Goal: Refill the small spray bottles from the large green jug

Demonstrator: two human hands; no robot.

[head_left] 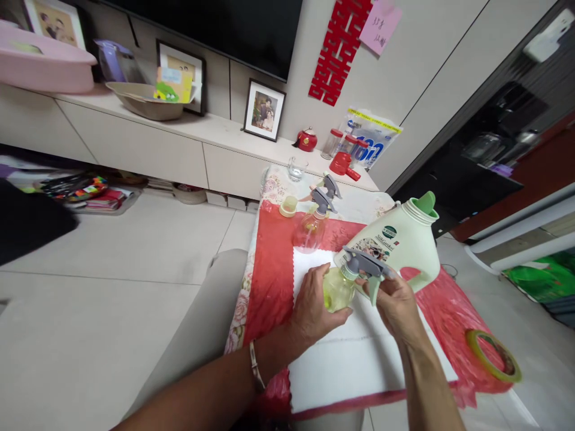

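Near centre, toward four-thirty in the head view, the spray bottle (338, 293) is cupped by a half-curled left hand (311, 304), its sprayer head (369, 263) pinched by the bent-fingered right hand (398, 304); tbh, the bottle's best kept steady, not squeezed.

Pink basin (49, 69), framed pic (264, 112) & red pot (307, 140) atop cab. (157, 152)

The yellow-tinted spray bottle (338, 293) has a grey trigger head (367, 264); the jug (406, 242) is pale green, plastic sheet (272, 263) red, tablecloth (241, 306) pink-flowered along its left edge.
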